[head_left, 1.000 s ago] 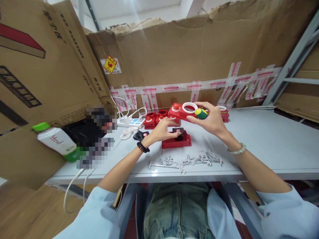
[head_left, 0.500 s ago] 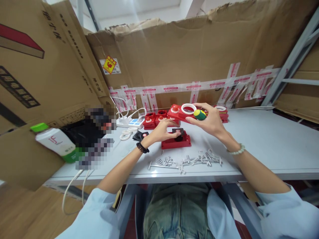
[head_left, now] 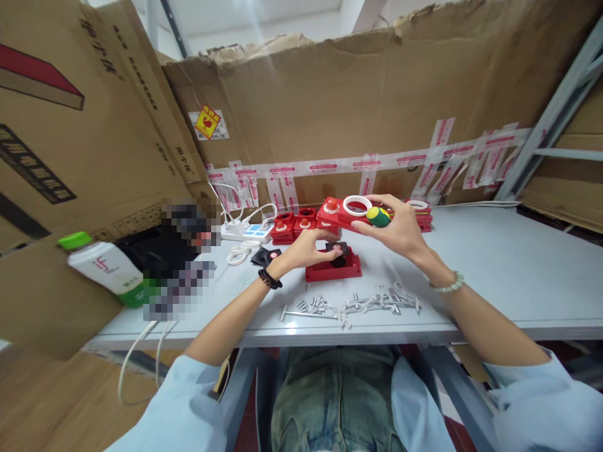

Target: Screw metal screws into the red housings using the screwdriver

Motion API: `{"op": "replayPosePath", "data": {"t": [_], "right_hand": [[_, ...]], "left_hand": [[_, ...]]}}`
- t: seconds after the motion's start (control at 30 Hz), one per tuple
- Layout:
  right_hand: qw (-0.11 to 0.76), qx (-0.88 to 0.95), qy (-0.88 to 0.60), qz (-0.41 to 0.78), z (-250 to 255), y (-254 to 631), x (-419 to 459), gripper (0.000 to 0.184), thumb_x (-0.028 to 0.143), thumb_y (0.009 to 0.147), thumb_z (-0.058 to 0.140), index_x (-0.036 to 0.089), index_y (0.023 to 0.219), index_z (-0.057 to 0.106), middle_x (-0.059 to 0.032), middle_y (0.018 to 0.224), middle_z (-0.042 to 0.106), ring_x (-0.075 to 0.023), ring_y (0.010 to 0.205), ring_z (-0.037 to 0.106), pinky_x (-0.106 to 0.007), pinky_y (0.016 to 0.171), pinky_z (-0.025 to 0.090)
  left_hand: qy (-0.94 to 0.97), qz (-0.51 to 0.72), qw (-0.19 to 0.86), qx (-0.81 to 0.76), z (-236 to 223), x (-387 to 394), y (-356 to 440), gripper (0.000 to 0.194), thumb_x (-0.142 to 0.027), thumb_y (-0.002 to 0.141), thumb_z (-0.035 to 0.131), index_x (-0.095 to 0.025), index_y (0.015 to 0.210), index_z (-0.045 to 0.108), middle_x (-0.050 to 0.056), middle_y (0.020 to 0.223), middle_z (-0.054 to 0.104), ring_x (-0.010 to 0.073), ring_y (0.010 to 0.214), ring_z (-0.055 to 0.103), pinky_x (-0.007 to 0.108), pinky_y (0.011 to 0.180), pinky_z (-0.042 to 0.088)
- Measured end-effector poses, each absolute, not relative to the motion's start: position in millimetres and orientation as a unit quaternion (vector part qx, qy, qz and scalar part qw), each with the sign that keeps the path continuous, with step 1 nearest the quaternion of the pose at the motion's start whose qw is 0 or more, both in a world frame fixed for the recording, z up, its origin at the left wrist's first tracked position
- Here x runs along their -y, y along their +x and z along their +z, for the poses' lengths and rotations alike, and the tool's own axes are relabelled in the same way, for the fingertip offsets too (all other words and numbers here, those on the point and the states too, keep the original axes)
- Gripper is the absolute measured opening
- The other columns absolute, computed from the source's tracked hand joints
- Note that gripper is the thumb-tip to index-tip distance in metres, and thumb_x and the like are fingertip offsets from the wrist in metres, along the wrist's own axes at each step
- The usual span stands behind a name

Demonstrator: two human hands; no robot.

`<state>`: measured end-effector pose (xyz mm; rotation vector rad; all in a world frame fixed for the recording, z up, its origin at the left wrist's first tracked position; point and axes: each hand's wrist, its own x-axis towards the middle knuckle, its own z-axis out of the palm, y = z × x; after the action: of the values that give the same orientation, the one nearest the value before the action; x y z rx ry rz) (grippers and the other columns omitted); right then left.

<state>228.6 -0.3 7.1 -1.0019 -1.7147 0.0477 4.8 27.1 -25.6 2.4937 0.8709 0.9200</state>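
Note:
My left hand [head_left: 306,249] is closed on a small black part [head_left: 340,247] with a red mark on top. It pinches this part inside or just over a red open-topped base [head_left: 333,272] on the table. Raised behind it, my right hand [head_left: 398,226] grips a red housing [head_left: 342,220] by its right end, with thumb and fingers on either side. That housing bears a red knob and a white ring [head_left: 357,205]. A yellow and green handle [head_left: 378,217], seen end-on, sits in the same hand; its far part is hidden.
Several silver screws [head_left: 313,305] and a T-shaped metal tool [head_left: 308,314] lie near the front edge. Red housings [head_left: 283,228] stand at the back by a white power strip [head_left: 248,231]. A bottle [head_left: 103,267] leans at left; black parts [head_left: 266,256] lie beside my left wrist.

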Motion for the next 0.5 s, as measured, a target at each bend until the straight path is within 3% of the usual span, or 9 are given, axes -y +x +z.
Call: {"op": "replayPosePath", "data": {"t": [0.33, 0.5], "right_hand": [[0.541, 0.726, -0.424, 0.021, 6.6, 228.3, 0.0, 0.052, 0.043, 0.065, 0.080, 0.016, 0.108, 0.068, -0.0103, 0.105, 0.071, -0.0257, 0.094, 0.067, -0.044, 0.084, 0.054], [0.541, 0.726, -0.424, 0.024, 6.5, 228.9, -0.1, 0.052, 0.043, 0.065, 0.080, 0.016, 0.107, 0.068, -0.0098, 0.105, 0.072, -0.0260, 0.095, 0.067, -0.044, 0.085, 0.054]], "left_hand": [[0.879, 0.322, 0.165, -0.311, -26.2, -27.5, 4.4, 0.028, -0.034, 0.080, 0.068, -0.015, 0.100, 0.073, 0.008, 0.101, 0.076, 0.0222, 0.094, 0.071, 0.037, 0.091, 0.055], [0.887, 0.333, 0.128, -0.292, -24.9, -26.6, 4.1, 0.037, -0.038, 0.083, 0.068, -0.016, 0.112, 0.069, 0.010, 0.116, 0.072, 0.0244, 0.110, 0.065, 0.040, 0.100, 0.049]]}}
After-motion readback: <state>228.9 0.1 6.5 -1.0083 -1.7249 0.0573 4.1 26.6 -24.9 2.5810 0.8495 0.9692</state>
